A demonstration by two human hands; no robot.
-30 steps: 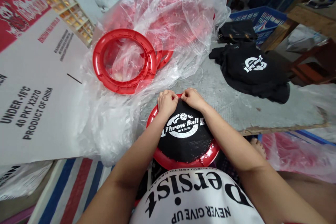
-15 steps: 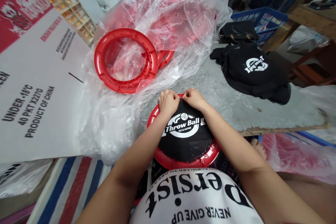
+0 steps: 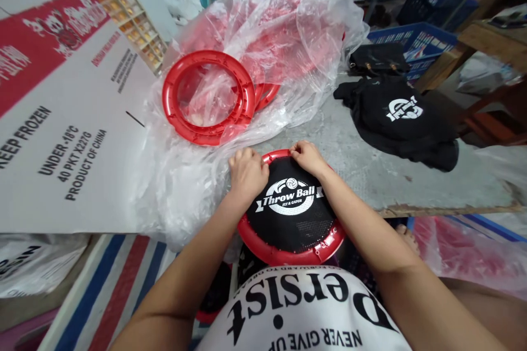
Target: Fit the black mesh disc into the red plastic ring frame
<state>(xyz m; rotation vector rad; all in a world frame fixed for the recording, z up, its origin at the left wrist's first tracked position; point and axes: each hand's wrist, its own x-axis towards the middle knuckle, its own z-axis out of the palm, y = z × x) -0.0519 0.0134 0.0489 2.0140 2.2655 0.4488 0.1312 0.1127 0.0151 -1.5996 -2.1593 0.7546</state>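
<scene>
A red plastic ring (image 3: 284, 256) with black mesh fabric (image 3: 288, 230) across it leans between the table edge and my body. White "Throw Ball" lettering is printed on the mesh. My left hand (image 3: 248, 173) is closed over the ring's upper left rim, its fingertips partly hidden. At the top right of the rim, my right hand (image 3: 307, 158) pinches the mesh's edge against the ring. Between the two hands a stretch of red rim shows. Beyond them, more red rings (image 3: 209, 134) lie on clear plastic.
A big clear plastic bag (image 3: 304, 27) of red parts covers the table's back. Black printed fabric pieces (image 3: 395, 131) are piled at the right, before a black bag (image 3: 376, 59). A white printed carton (image 3: 94, 159) stands left. Blue crates (image 3: 428, 38) are behind.
My left hand has moved left and down along the rim, away from my right hand. My right hand stays near the top of the ring. The camera view has shifted slightly.
</scene>
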